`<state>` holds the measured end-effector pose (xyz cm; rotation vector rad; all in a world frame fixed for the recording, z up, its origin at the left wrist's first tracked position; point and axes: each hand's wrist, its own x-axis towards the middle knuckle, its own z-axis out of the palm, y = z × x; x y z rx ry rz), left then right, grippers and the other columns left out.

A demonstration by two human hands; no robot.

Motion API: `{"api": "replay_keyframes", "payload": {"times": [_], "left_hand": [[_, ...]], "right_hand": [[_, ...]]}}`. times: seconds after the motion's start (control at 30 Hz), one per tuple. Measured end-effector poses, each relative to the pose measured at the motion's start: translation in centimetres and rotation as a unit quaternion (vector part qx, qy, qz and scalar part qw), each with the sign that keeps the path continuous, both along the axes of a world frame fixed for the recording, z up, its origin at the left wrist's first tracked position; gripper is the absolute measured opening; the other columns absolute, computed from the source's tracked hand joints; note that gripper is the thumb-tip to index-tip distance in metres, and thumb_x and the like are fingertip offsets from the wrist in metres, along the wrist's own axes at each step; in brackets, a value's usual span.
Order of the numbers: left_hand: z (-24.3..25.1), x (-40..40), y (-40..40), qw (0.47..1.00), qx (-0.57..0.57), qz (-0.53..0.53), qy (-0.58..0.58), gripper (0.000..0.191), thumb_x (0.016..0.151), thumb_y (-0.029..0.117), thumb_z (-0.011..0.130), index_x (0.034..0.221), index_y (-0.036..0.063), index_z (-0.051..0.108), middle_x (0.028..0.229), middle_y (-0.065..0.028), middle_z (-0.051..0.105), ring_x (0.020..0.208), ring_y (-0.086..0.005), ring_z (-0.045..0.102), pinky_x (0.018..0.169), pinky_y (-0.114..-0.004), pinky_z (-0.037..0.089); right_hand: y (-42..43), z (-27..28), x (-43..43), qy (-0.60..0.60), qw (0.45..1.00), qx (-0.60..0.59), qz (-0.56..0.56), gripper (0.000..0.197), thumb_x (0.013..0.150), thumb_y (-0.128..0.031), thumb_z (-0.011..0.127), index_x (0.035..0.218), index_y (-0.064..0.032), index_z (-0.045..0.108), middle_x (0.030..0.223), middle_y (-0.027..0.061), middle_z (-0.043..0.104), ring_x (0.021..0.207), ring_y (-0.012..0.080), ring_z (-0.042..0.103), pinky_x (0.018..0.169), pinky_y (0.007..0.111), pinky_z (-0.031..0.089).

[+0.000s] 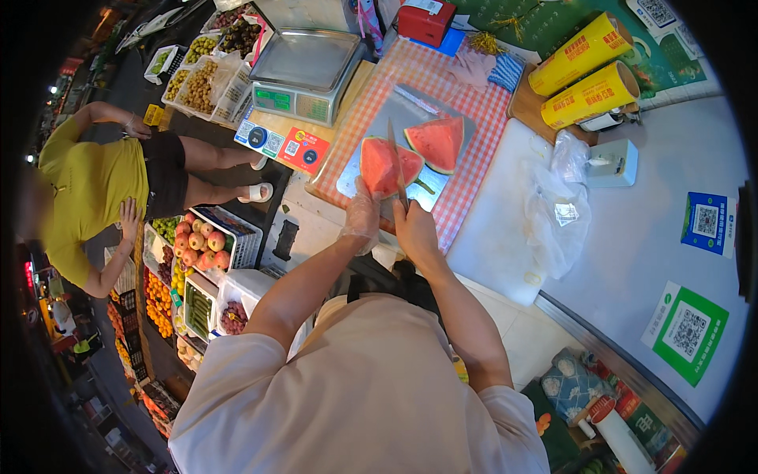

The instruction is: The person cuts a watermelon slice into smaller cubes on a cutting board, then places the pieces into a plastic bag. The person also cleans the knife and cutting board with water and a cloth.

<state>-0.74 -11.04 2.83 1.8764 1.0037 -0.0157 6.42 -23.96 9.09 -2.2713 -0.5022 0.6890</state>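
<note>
My left hand [362,212], in a clear plastic glove, rests against the near end of a cut watermelon piece [376,167]. In my bare right hand [414,228] is the handle of a long knife [398,160], its blade pointing away from me between the left piece and another watermelon piece [411,164]. A larger watermelon wedge [437,144] lies to the upper right, red flesh up. All the pieces are on a metal tray [385,112] over a red checked cloth [482,145]. A green stem bit lies near the blade.
A digital scale [308,77] stands at the upper left. To the right are a white cutting board [494,219], a crumpled plastic bag [553,219] and yellow film rolls [589,95]. Fruit crates [246,243] and a person in a yellow shirt [95,195] are on the left.
</note>
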Motion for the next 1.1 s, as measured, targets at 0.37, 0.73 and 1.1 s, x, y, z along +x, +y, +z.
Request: {"api": "replay_keyframes", "payload": {"times": [0.37, 0.73, 1.1], "left_hand": [[0.5, 0.4, -0.1, 1.000, 0.022, -0.015, 0.009, 0.060, 0.104, 0.028, 0.051, 0.151, 0.0004, 0.025, 0.106, -0.0326, 0.067, 0.099, -0.0495, 0.065, 0.084, -0.057, 0.049], [-1.2, 0.2, 0.2, 0.996, 0.089, -0.021, 0.001, 0.051, 0.104, 0.024, 0.051, 0.145, 0.0038, 0.028, 0.099, -0.0328, 0.067, 0.096, -0.0522, 0.064, 0.080, -0.058, 0.048], [-3.1, -0.1, 0.5, 0.994, 0.111, -0.016, 0.003, 0.057, 0.105, 0.029, 0.049, 0.150, 0.0009, 0.029, 0.100, -0.0356, 0.066, 0.097, -0.0535, 0.064, 0.080, -0.059, 0.048]], "right_hand": [[-2.1, -7.0, -5.5, 0.037, 0.999, 0.017, 0.015, 0.042, 0.100, -0.031, 0.056, 0.092, 0.0093, 0.065, 0.083, 0.0369, 0.065, 0.084, 0.0544, 0.065, 0.075, 0.060, 0.051], [-2.8, -0.7, 1.3, 0.035, 0.999, 0.001, 0.023, 0.048, 0.103, -0.037, 0.053, 0.093, 0.0083, 0.063, 0.082, 0.0348, 0.065, 0.084, 0.0517, 0.066, 0.072, 0.056, 0.052], [-3.0, -0.2, 1.0, 0.025, 1.000, 0.000, -0.020, 0.047, 0.102, -0.037, 0.053, 0.094, 0.0088, 0.063, 0.083, 0.0348, 0.067, 0.082, 0.0522, 0.067, 0.075, 0.057, 0.054]]}}
